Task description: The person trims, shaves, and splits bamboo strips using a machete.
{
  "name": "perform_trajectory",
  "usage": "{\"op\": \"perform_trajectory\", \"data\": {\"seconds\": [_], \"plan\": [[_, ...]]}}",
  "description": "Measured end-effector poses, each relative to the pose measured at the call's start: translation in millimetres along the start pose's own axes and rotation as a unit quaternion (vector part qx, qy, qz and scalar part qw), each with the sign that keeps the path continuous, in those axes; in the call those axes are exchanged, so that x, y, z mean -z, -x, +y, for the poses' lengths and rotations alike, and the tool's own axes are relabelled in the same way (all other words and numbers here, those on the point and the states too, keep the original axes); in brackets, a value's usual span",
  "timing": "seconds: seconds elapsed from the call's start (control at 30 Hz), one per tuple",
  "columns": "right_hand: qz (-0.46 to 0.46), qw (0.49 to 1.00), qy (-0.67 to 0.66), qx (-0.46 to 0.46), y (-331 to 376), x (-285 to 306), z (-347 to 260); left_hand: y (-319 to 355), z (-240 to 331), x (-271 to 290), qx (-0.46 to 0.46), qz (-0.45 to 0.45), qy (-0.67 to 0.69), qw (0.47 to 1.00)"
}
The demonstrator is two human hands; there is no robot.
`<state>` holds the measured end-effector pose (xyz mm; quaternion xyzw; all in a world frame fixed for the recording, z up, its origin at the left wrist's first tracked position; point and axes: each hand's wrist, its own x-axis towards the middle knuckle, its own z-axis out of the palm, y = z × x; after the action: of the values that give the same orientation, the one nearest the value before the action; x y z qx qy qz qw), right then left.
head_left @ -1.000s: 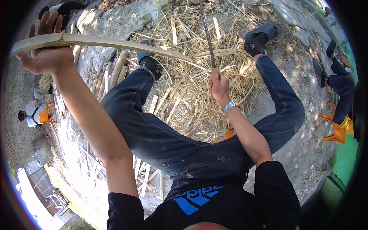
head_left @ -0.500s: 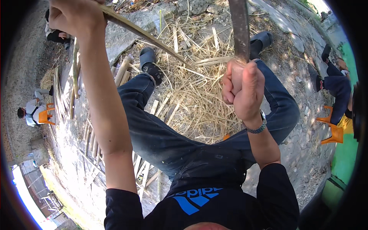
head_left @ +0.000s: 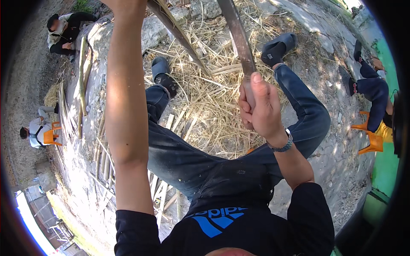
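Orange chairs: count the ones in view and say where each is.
2. One orange chair is at the left edge, under a seated person in a white top. The other orange chair is at the right edge, under a person in dark clothes. More may be hidden.

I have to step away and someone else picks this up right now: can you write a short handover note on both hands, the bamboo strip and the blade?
Left hand: raised to the top edge of the view, gripping the bamboo strip, which slants down toward the straw.
Right hand: closed on the handle of the long blade, blade pointing up and away.
Below: a pile of shavings between the feet; more cut strips lie at the left.
Done: many shavings already lie there.
Left: blade and strip are apart just now; how much of the strip is worked cannot be told.
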<state>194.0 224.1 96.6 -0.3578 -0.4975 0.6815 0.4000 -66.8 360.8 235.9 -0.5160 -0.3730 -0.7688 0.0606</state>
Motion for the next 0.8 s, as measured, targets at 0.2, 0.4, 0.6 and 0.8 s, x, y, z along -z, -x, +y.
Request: {"op": "perform_trajectory", "data": {"seconds": [0.2,0.4,0.6,0.8], "plan": [[0.021,0.998,-0.036,0.044,3,-13,87,-6,-18,-16,-0.031,0.006,-0.025,0.999],[0.011,0.983,0.085,-0.163,-20,4,60,-13,-20,22,0.008,0.051,-0.088,0.995],[0.036,0.985,-0.125,0.116,-33,-32,5,-21,-18,26,-0.057,0.088,-0.149,0.983],[-0.026,0.976,0.141,-0.166,-17,12,155,-9,-25,23,0.039,0.060,-0.124,0.990]]}}
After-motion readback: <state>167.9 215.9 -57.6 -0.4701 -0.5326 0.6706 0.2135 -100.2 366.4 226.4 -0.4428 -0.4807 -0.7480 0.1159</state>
